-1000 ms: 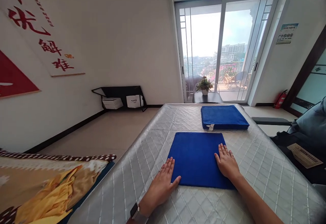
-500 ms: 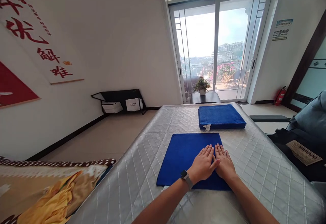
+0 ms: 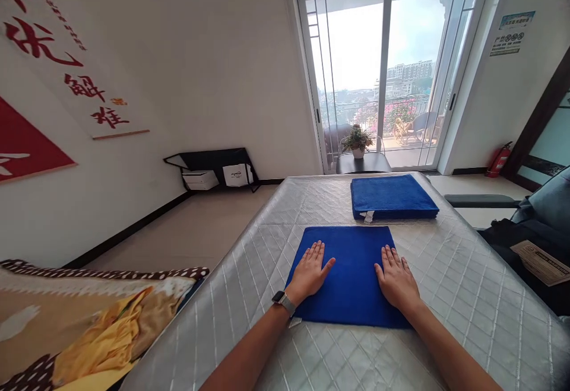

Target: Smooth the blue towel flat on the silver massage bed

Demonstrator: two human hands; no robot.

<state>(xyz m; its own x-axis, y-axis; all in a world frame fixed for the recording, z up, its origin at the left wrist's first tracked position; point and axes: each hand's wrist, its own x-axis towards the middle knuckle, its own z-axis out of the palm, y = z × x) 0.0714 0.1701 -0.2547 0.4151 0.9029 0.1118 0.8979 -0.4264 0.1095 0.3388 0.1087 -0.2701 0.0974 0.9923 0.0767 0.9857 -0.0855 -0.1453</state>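
A blue folded cloth (image 3: 350,278) lies flat on the silver quilted table cover (image 3: 249,296), with a small white tag at its near left corner. My left hand (image 3: 309,271) rests flat on the cloth's left side, fingers together and thumb out. On its right edge lies my right hand (image 3: 398,278), palm down, fingers stretched forward. Neither hand grips anything. Beyond the cloth sits a neat stack of folded blue cloths (image 3: 394,195), a white label showing at its near left corner.
A potted plant (image 3: 357,142) stands on a chair at the table's far end. To the left is a patterned blanket (image 3: 27,308) with a yellow cloth (image 3: 107,337) on it. At right, a black bag (image 3: 507,248) lies by a grey armrest (image 3: 481,201).
My left hand has slid left across the cloth, away from my right hand, which stays at the right edge. The view has shifted slightly.
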